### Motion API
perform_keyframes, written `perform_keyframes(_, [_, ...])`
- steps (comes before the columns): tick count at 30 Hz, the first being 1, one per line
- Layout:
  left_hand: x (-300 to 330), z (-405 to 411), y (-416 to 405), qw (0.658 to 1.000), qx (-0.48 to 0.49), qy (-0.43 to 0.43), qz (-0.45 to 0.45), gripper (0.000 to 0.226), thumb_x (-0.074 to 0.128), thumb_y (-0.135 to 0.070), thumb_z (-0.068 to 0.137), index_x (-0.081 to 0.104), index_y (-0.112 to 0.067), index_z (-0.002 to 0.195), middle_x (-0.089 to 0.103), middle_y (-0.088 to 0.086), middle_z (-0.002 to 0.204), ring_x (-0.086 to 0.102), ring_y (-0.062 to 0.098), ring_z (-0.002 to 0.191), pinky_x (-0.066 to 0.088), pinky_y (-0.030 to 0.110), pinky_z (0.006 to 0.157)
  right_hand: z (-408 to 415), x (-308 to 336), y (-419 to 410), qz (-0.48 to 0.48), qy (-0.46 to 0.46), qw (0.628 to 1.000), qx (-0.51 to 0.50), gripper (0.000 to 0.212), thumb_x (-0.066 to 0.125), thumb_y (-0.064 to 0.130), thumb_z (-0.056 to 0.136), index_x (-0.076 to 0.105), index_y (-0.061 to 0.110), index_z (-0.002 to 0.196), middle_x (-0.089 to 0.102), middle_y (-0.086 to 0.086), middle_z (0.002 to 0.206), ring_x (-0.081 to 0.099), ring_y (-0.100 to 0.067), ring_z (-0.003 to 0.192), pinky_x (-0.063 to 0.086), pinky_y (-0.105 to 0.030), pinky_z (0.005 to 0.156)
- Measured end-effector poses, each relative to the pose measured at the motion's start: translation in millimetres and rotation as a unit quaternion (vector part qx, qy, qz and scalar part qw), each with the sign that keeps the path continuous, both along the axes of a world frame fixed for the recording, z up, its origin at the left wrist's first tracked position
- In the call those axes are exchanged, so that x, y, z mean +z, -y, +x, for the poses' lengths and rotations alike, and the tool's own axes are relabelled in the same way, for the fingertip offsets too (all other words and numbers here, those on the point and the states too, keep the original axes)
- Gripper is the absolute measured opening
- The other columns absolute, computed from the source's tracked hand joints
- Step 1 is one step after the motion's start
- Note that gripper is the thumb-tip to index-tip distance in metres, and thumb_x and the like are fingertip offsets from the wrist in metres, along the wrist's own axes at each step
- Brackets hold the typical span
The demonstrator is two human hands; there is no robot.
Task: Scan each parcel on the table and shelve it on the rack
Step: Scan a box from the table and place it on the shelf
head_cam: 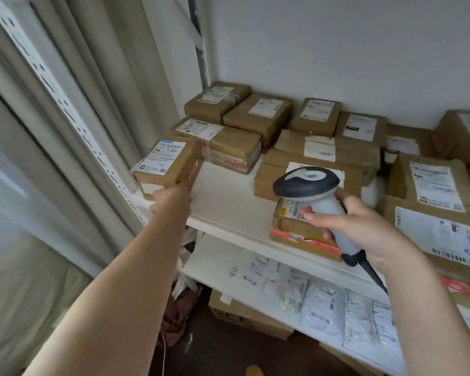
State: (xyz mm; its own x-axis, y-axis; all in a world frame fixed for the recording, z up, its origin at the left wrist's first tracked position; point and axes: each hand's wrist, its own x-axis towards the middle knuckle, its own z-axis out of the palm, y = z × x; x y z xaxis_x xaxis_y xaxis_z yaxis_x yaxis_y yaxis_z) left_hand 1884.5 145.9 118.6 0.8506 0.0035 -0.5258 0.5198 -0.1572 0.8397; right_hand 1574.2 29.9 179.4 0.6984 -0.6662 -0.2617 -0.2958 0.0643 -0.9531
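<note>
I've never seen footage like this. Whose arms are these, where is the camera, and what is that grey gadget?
No machine here: a person wears a camera on the head, looking down at both bare arms. The right hand grips a grey handheld barcode scanner with a dark rim, aimed toward the shelf. The left hand reaches to a small brown cardboard parcel with a white label at the left end of the white rack shelf, touching its side. More brown labelled boxes crowd that shelf. Grey plastic mailer bags lie on the shelf below.
</note>
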Motion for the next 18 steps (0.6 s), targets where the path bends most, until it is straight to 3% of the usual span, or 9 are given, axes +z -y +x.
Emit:
perform_keyframes(3, [1, 19, 4, 0.997, 0.072, 0.008, 0.012, 0.058, 0.052, -0.036, 0.092, 0.036, -0.014, 0.143, 0.047, 0.006, 0.138, 0.048, 0.024, 0.126, 0.041, 0.033, 0.104, 1, 3, 8, -0.008, -0.001, 1.000, -0.015, 0.034, 0.081, 0.025, 0.079, 0.062, 0.032, 0.107, 0.067, 0.015, 0.060, 0.057, -0.003, 0.051, 0.046, -0.014, 0.048])
perform_keyframes(7, [2, 8, 16, 0.996, 0.070, 0.012, 0.053, 0.074, 0.058, -0.033, 0.092, 0.019, -0.016, 0.152, 0.029, 0.005, 0.153, 0.035, 0.023, 0.137, 0.031, 0.034, 0.113, -7, 4, 5, -0.015, 0.004, 0.999, -0.033, 0.038, 0.082, 0.030, 0.079, 0.061, 0.036, 0.109, 0.067, 0.015, 0.063, 0.058, -0.003, 0.054, 0.046, -0.016, 0.049])
perform_keyframes(11, [19, -33, 22, 0.992, 0.092, 0.044, 0.080, 0.068, 0.062, -0.019, 0.087, 0.025, -0.012, 0.144, 0.030, 0.010, 0.143, 0.042, 0.028, 0.127, 0.038, 0.035, 0.107, -29, 10, -13, -0.015, 0.018, 0.998, -0.055, 0.039, 0.082, 0.027, 0.079, 0.061, 0.036, 0.111, 0.070, 0.009, 0.073, 0.058, -0.008, 0.058, 0.049, -0.024, 0.054])
perform_keyframes(15, [36, -95, 39, 0.983, 0.005, 0.185, 0.000, 0.054, 0.057, 0.000, 0.088, 0.035, -0.010, 0.137, 0.028, 0.011, 0.144, 0.048, 0.025, 0.114, 0.036, 0.020, 0.088, -73, 16, -48, -0.025, 0.029, 0.994, -0.102, 0.038, 0.080, 0.024, 0.081, 0.063, 0.027, 0.114, 0.075, -0.001, 0.098, 0.058, -0.010, 0.061, 0.049, -0.028, 0.062])
perform_keyframes(18, [43, -167, 53, 0.963, -0.102, 0.237, -0.081, 0.039, 0.054, 0.004, 0.088, 0.051, -0.019, 0.119, 0.044, 0.002, 0.130, 0.051, 0.012, 0.095, 0.038, 0.009, 0.073, -126, 14, -82, -0.031, 0.024, 0.987, -0.154, 0.034, 0.080, 0.023, 0.082, 0.063, 0.027, 0.111, 0.072, 0.002, 0.086, 0.057, -0.008, 0.059, 0.048, -0.022, 0.057])
